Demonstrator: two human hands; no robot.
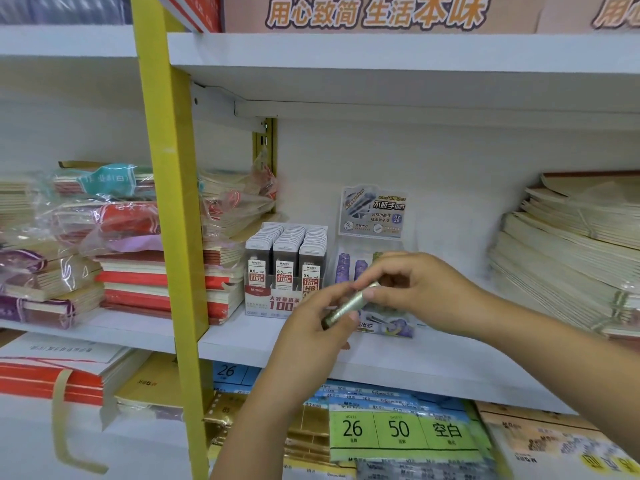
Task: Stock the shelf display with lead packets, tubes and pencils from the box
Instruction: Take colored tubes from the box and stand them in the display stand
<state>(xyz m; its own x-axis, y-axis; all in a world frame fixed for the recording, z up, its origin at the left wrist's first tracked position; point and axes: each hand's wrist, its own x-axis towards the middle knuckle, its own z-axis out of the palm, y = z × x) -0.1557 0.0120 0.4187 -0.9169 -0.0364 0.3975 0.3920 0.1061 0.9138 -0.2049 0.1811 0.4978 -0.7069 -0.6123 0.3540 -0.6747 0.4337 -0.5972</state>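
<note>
A: What does the tube look like?
B: The tube [348, 304] is a short, shiny cylinder, olive-silver and a bit blurred. It is held tilted above the shelf's front edge, lower end to the left, upper end to the right.
A: Which hand has it?
B: Both. The left hand [308, 330] comes up from below with its fingers curled round the lower end. The right hand [419, 289] reaches in from the right, palm down, and pinches the upper end between thumb and fingertips.
A: What lies under them?
B: Below the front edge of the shelf [239, 337] are paper packs [398, 429] with green labels reading 26 and 50.
A: And behind the hands?
B: Two displays stand on the shelf. The card display [270, 301], left of the hands, holds three full rows of lead packets [285, 247], dark with white tops and red-and-white 0.5 HB labels. Just beside it to the right is a clear tube display [375, 209] with a printed header card. Purple tubes [348, 268] stand upright in it, and the right hand hides most of the rest.
A: Farther out?
B: Red notebooks [138, 285] are stacked past the yellow upright [169, 202] at the left, and pale notebook stacks [561, 265] sit toward the shelf's right end.
</note>
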